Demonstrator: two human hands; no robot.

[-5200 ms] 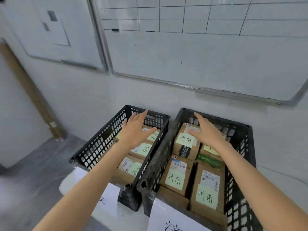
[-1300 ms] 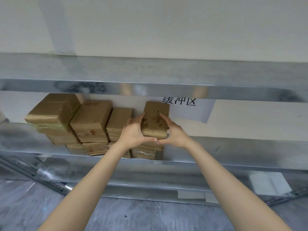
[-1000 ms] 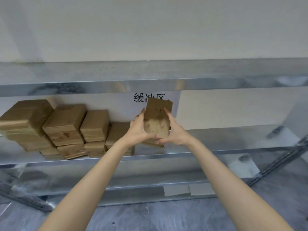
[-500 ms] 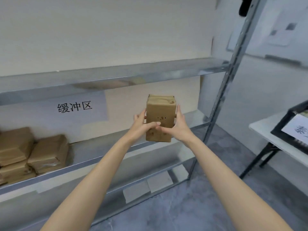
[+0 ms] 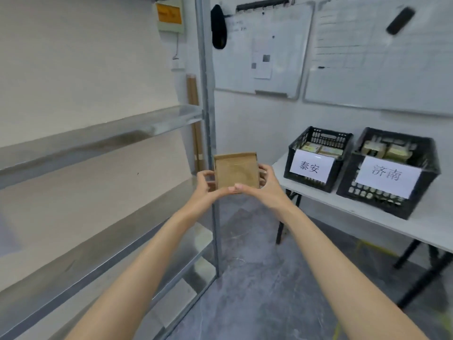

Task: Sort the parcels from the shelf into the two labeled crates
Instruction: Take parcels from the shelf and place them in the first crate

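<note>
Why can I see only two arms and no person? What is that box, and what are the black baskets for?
The camera sits on the person's head and looks forward and down. That is why you see only their arms, as if through their eyes. There is just this one view.

The left hand and right hand grip a small brown cardboard parcel by its sides, up in the air. On the left is a grey metal shelf.

On the right, a white table carries a black plastic crate signed 泰安 and a black plastic crate signed 济南. Both have parcels inside. I can see no label on the side of the held parcel facing us, so I cannot tell which crate it belongs in.
</note>
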